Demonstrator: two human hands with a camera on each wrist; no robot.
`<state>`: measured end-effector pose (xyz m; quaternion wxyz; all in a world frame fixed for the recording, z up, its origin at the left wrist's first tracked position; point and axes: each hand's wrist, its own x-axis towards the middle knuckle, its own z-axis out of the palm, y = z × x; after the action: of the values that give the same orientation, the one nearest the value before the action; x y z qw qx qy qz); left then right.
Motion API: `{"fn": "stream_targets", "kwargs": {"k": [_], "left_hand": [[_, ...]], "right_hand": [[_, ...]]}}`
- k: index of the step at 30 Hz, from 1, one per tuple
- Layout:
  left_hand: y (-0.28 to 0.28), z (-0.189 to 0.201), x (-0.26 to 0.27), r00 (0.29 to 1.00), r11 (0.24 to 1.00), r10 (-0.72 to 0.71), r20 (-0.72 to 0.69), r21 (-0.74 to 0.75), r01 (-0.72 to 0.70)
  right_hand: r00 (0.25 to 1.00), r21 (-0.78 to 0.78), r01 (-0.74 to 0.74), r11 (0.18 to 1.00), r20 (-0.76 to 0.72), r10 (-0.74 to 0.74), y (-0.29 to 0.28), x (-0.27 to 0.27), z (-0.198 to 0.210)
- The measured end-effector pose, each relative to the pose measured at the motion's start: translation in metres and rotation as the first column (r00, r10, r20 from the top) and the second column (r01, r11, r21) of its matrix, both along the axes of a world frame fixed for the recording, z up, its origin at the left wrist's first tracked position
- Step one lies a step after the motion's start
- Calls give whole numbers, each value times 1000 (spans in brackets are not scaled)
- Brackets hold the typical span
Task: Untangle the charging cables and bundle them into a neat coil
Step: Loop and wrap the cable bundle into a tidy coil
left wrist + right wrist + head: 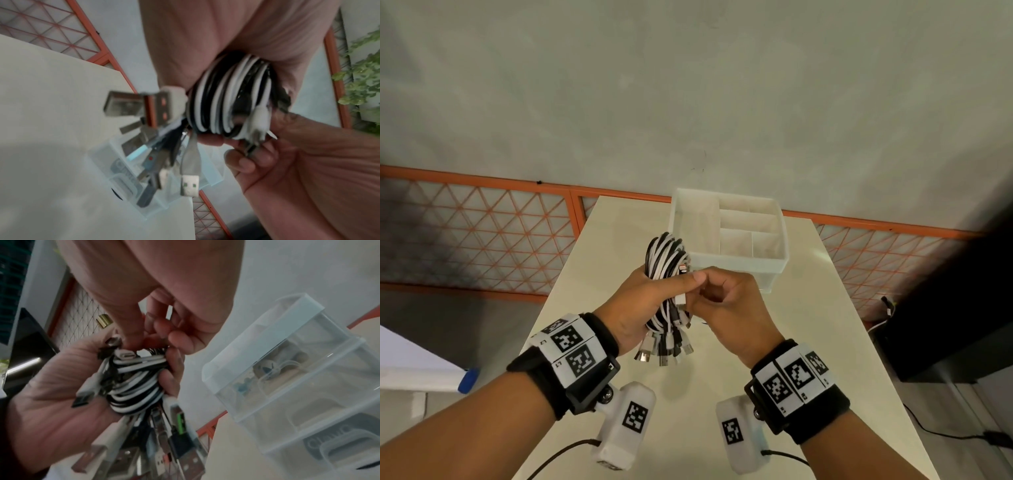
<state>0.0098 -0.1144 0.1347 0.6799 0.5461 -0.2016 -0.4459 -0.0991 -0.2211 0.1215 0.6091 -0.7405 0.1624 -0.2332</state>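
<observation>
1. The left hand [640,301] is gripping a looped bundle of black and white charging cables [666,263], with its fingers curled round the middle of the loops and its thumb lying across the front.
2. The bundle is standing roughly upright in that fist above the pale rectangular table top [808,342], not touching it; the rounded top of the loops is rising above the hand.
3. A cluster of metal USB plugs [664,353] is hanging out below the fist, fanning downward and clear of the table surface.
4. The right hand [732,308] is pressing in against the bundle from the right, its fingers curled; in the right wrist view its fingertips [176,339] are pinching at strands near a small white plug end [126,355]. Exactly which strand it is holding cannot be told.
5. A translucent white plastic organizer box with inner dividers [784,260] is sitting on the table just behind the hands, near the far edge and toward the right side.
6. Bare table is lying open between the wrists and along the left side up to its left edge.
7. An orange-framed lattice panel [482,233] is running along the base of the grey wall [688,85], behind the table's far edge.
8. A dark block [955,308] is standing off the table's right edge.
</observation>
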Motion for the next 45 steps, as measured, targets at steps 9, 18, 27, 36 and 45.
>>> {"fn": "stream_targets", "kwargs": {"k": [9, 18, 27, 36, 45], "left_hand": [[-1, 3, 0, 997, 1000, 8, 77, 11, -8], [1, 2, 0, 998, 998, 64, 10, 24, -65], [-2, -8, -9, 998, 999, -23, -57, -51, 20], [-2, -15, -4, 938, 970, 124, 323, 162, -184], [-2, -28, -9, 814, 944, 106, 572, 199, -263]], "right_hand": [[996, -214, -15, 977, -89, -4, -9, 0, 14], [992, -114, 93, 989, -71, -101, -11, -2, 13], [953, 307, -278, 910, -33, 302, 3, 7, 16], [949, 193, -168, 967, -232, 212, 0, 10, 0], [928, 167, -151, 974, -315, 198, -3, 11, -19]]}}
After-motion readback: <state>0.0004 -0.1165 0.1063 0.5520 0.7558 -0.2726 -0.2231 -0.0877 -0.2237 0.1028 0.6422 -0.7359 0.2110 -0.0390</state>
